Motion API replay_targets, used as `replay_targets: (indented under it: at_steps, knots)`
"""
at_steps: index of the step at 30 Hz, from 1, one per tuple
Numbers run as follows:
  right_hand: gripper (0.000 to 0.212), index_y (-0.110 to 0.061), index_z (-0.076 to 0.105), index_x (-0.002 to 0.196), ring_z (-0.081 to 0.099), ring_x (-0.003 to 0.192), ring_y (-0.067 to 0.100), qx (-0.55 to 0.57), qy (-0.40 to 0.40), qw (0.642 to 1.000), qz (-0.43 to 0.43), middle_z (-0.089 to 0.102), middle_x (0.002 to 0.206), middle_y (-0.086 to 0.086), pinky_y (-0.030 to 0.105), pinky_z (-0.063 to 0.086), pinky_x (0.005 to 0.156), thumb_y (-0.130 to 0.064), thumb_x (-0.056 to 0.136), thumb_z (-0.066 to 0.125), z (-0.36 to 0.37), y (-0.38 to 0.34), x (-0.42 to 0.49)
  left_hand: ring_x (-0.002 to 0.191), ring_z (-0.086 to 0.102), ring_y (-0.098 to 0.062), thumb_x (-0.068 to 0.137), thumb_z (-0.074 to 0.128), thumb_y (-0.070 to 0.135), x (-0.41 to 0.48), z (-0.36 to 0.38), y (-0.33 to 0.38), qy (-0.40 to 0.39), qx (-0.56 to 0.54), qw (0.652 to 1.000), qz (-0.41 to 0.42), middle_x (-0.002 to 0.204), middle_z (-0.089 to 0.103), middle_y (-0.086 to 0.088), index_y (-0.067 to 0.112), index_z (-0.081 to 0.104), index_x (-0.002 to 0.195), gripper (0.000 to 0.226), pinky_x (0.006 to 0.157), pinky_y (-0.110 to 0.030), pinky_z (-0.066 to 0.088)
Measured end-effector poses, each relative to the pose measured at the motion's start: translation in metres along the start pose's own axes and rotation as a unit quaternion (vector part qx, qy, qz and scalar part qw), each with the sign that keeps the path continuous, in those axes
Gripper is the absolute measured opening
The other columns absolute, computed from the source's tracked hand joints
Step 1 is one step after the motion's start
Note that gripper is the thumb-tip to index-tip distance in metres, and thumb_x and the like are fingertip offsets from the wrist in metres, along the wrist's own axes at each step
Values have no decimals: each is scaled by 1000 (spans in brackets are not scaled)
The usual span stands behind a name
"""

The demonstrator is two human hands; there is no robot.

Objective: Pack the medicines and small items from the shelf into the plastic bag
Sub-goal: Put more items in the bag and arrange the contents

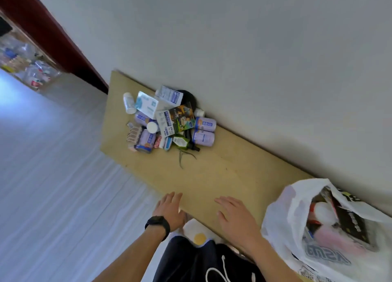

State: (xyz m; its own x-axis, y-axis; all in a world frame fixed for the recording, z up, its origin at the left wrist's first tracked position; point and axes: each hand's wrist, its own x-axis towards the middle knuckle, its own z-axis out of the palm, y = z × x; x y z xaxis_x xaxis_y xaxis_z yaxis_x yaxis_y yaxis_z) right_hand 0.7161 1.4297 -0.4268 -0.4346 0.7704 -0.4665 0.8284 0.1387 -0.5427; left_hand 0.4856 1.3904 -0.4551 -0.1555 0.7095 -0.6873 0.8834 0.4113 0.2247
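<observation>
Here, a long tan wooden shelf (pixel 212 175) runs along a plain white wall (pixel 254 48). The medicines (pixel 167 122) lie in a messy pile at the far end of the shelf, close to the wall. The pile has purple cans (pixel 203 131), white pill bottles (pixel 129 102), small boxes and a green bottle (pixel 180 141).

The white plastic bag (pixel 284 218) sits at the near end of the shelf, beside the wall. Its mouth is open, and a dark box and some pink and white things are inside.

The left hand (pixel 169 207), with a black watch (pixel 158 223) on the wrist, lies at the shelf's front edge, its fingers straight and close together. The right hand (pixel 237 216) is flat over the shelf, just beside the bag, its fingers a little spread. Both hands hold nothing.

The floor (pixel 53 175) is pale. A dark red door frame (pixel 53 33) stands past the shelf.
</observation>
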Motion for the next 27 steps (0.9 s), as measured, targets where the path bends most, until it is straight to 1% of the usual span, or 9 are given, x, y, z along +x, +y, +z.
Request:
replay_targets:
  at_steps: [4, 8, 12, 14, 16, 18, 21, 24, 27]
  knots:
    - [48, -28, 39, 148, 31, 140, 13, -58, -73, 996, 3, 41, 151, -9, 27, 28, 115, -30, 100, 41, -8, -22, 56, 151, 6, -25, 97, 45, 39, 25, -17, -44, -22, 11, 999, -31, 165, 7, -3, 29, 11, 156, 69, 122, -44, 11]
    - [51, -25, 35, 150, 36, 138, 18, -96, -96, 990, 30, 38, 153, -4, 32, 35, 110, -31, 99, 43, -14, -44, 124, 151, 1, -26, 98, 43, 40, 56, -32, -72, -37, 44, 998, -26, 165, -4, -2, 32, 3, 156, 71, 122, -47, 6]
    - [56, -14, 31, 148, 47, 128, 30, -102, -43, 990, 86, 34, 151, 9, 38, 44, 95, -29, 97, 49, -13, -68, 195, 151, -8, -28, 99, 39, 41, 78, -36, -95, -62, 70, 996, -4, 163, -15, 4, 38, -3, 155, 70, 120, -51, 1]
    - [55, -8, 34, 144, 50, 124, 35, -86, -22, 988, 123, 40, 145, 15, 40, 45, 88, -30, 96, 50, -8, -72, 227, 150, -13, -29, 99, 36, 46, 82, -33, -103, -70, 76, 995, 6, 162, -21, 8, 40, -9, 153, 70, 120, -53, 0]
    - [53, -6, 41, 139, 51, 122, 37, -58, -19, 984, 168, 47, 140, 16, 40, 45, 88, -35, 96, 51, -2, -71, 251, 149, -16, -29, 100, 33, 48, 82, -33, -107, -78, 75, 994, 19, 161, -23, 9, 41, -11, 153, 69, 120, -53, -1]
    - [50, -8, 47, 135, 54, 120, 36, -34, -15, 982, 183, 53, 136, 17, 38, 44, 86, -38, 96, 52, 5, -69, 263, 149, -16, -29, 100, 32, 48, 83, -36, -109, -86, 63, 994, 27, 161, -23, 8, 39, -8, 154, 67, 121, -53, -1]
    - [36, -8, 57, 122, 59, 109, 35, -34, -10, 984, 172, 62, 122, 16, 33, 39, 74, -36, 99, 51, 12, -67, 266, 150, -14, -28, 100, 32, 45, 86, -43, -110, -91, 55, 994, 35, 162, -19, 8, 39, -3, 154, 65, 121, -55, 0]
    - [33, -9, 59, 109, 61, 99, 34, -1, -16, 985, 174, 66, 105, 13, 33, 37, 70, -38, 101, 47, 11, -70, 251, 150, -12, -27, 100, 33, 47, 86, -46, -112, -98, 51, 993, 42, 162, -18, 9, 40, 0, 154, 64, 120, -56, 0]
    - [30, -14, 59, 102, 67, 87, 19, 102, 34, 976, 189, 70, 95, 6, 32, 41, 66, -41, 101, 46, 3, -82, 224, 151, -11, -27, 99, 36, 45, 88, -46, -112, -100, 41, 993, 44, 163, -16, 9, 40, 3, 155, 65, 120, -55, 0]
